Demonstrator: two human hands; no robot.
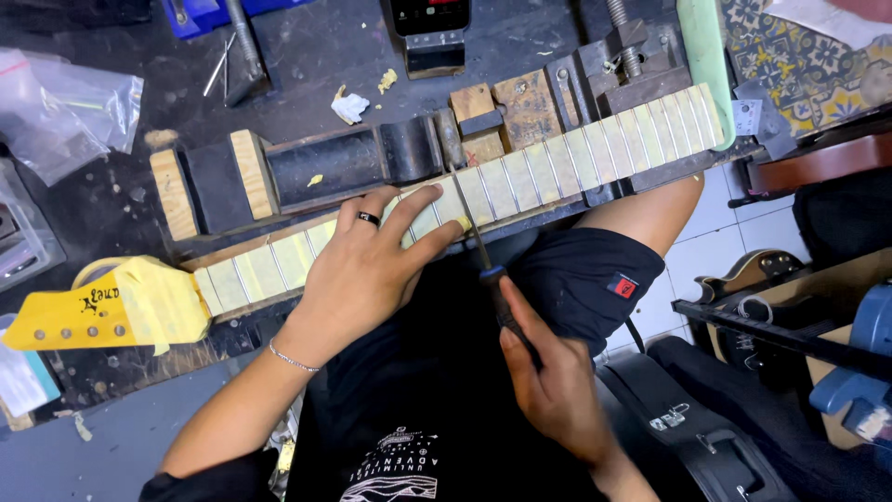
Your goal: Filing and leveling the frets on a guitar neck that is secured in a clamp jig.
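From the head camera, a guitar neck [520, 177] lies slantwise along the near edge of the dark counter [325, 56], its yellow headstock [111, 307] at the left and its fretted end at the upper right. The left hand [367, 270], with a dark ring and a thin bracelet, lies flat on the fretboard near the middle, fingers spread and pressing down. The right hand [553, 376] is closed around the dark handle of a slim tool [478, 246], perhaps a small file, whose thin shaft reaches up to touch the fretboard just beside the left fingertips. Wooden blocks [506, 107] sit behind the neck. A black guitar case [706, 437] lies on the tiled floor at the lower right.
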